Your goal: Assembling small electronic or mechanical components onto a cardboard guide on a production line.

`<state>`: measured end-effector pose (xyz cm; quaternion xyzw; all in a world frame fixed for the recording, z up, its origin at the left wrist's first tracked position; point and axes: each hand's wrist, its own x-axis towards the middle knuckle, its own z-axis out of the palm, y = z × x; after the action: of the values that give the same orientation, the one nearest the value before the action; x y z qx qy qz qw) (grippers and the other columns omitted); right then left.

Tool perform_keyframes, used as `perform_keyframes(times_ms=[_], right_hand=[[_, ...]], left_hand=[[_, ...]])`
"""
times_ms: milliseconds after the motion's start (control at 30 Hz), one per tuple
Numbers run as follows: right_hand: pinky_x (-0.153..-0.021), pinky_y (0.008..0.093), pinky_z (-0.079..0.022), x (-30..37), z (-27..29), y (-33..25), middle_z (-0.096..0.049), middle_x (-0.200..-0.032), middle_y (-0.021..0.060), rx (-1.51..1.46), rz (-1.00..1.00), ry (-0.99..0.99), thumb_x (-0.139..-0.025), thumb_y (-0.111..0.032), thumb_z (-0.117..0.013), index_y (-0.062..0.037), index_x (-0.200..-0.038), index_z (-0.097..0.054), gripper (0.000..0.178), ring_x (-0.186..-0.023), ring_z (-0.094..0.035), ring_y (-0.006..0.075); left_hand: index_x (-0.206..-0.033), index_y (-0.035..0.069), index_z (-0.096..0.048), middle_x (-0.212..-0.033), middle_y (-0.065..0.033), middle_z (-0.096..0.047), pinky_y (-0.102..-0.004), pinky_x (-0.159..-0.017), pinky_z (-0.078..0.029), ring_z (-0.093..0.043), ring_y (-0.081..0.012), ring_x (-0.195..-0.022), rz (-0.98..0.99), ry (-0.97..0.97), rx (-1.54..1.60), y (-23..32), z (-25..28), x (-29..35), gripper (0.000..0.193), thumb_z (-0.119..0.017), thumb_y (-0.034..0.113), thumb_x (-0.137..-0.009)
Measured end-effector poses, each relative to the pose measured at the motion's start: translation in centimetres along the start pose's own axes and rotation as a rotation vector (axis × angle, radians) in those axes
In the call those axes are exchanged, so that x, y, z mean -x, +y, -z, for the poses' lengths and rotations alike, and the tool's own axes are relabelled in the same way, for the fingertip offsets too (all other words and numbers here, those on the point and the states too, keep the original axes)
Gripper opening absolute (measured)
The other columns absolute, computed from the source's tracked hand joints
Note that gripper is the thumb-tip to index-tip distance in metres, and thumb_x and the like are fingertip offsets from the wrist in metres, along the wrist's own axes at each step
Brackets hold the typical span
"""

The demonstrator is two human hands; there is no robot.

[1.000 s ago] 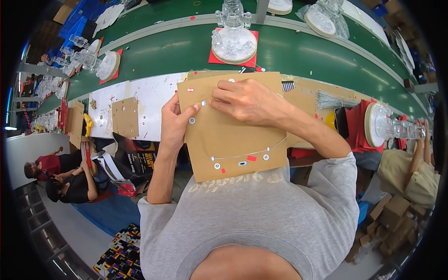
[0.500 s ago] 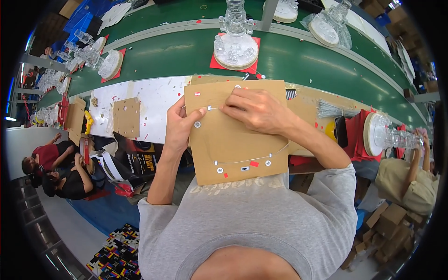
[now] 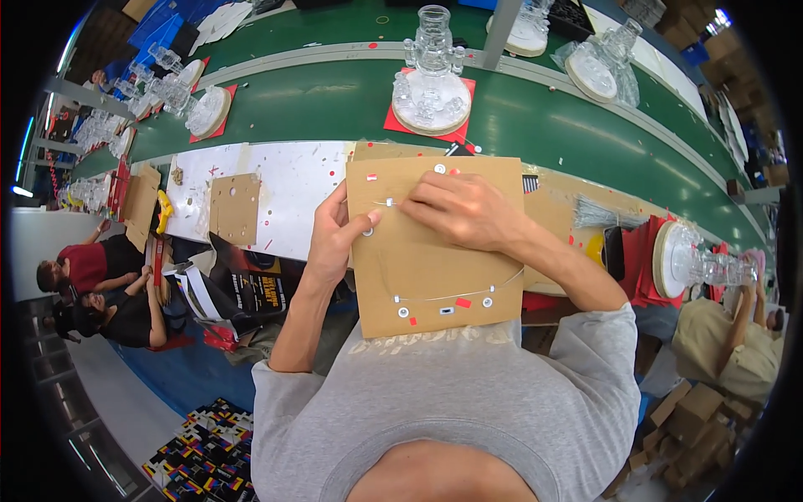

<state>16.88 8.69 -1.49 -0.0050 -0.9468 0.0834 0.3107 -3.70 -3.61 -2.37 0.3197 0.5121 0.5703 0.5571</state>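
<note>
A square brown cardboard panel (image 3: 435,259) is held up close to my chest. My left hand (image 3: 333,238) grips its left edge, thumb lying on the face near a small white clip (image 3: 390,202). Just right of that clip, the fingers of my right hand (image 3: 468,209) pinch together on a thin wire, most of which they cover. A short bit of wire shows left of the clip. Lower down, a thin wire (image 3: 431,299) runs between two more white clips. White round fasteners (image 3: 404,313), a small rectangular part (image 3: 447,310) and red pieces (image 3: 462,303) sit around it.
Beyond the panel runs a green conveyor (image 3: 309,105) carrying clear glass-like pieces on round white bases (image 3: 432,105). A bundle of thin wires (image 3: 598,212) and red sheets (image 3: 642,259) lie at right. Another cardboard panel (image 3: 234,209) is at left. People sit on both sides.
The panel and both hands appear slightly further right and lower, as does the background. My right fingers are closer to the clip, and a wire end now shows on the clip's left.
</note>
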Motion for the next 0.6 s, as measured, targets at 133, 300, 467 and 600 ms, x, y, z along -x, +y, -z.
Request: perform_keyframes(times_ms=[133, 300, 467, 600], right_hand=[[-0.063, 0.0335, -0.057, 1.4, 0.5, -0.3, -0.061, -0.089, 0.0075, 0.056, -0.043, 0.042, -0.07, -0.008, -0.069, 0.0019, -0.104, -0.072, 0.036, -0.079, -0.065, 0.0211], [-0.06, 0.0299, -0.056, -0.5, 0.0, 0.0, -0.06, -0.09, 0.0073, 0.121, 0.038, -0.044, -0.071, -0.007, -0.068, 0.0042, -0.097, -0.069, 0.028, -0.085, -0.065, 0.0194], [-0.07, 0.0372, -0.056, -0.9, -0.2, -0.3, -0.065, -0.096, 0.0096, 0.076, 0.0, -0.041, -0.067, -0.004, -0.069, 0.0004, -0.11, -0.072, 0.043, -0.086, -0.066, 0.0251], [-0.069, 0.0376, -0.054, -1.4, -0.4, -1.5, -0.066, -0.091, 0.0091, 0.092, -0.089, -0.009, -0.074, 0.006, -0.07, -0.0018, -0.106, -0.074, 0.033, -0.082, -0.066, 0.026]], left_hand=[[-0.146, -0.005, -0.042, -0.125, -0.0135, -0.066, -0.0342, -0.101, -0.049, -0.063, -0.0194, -0.119, 0.001, 0.015, 0.064, -0.3, -0.2, 0.2, 0.063, -0.064, -0.003, -0.087], [-0.154, -0.001, -0.026, -0.147, -0.0185, -0.05, -0.0357, -0.102, -0.05, -0.058, -0.0254, -0.128, -0.111, 0.039, 0.088, -1.0, -0.5, -0.2, 0.076, -0.064, -0.004, -0.088], [-0.157, 0.008, -0.033, -0.137, -0.0181, -0.063, -0.0373, -0.101, -0.052, -0.065, -0.0275, -0.12, -0.416, 0.243, -0.408, -3.7, 0.3, 0.4, 0.077, -0.073, 0.006, -0.091], [-0.102, 0.005, -0.078, -0.138, -0.0132, -0.064, -0.0414, -0.103, -0.051, -0.065, -0.0309, -0.122, -0.442, 0.348, -0.594, -3.0, 0.4, 0.4, 0.021, -0.083, 0.012, -0.083]])
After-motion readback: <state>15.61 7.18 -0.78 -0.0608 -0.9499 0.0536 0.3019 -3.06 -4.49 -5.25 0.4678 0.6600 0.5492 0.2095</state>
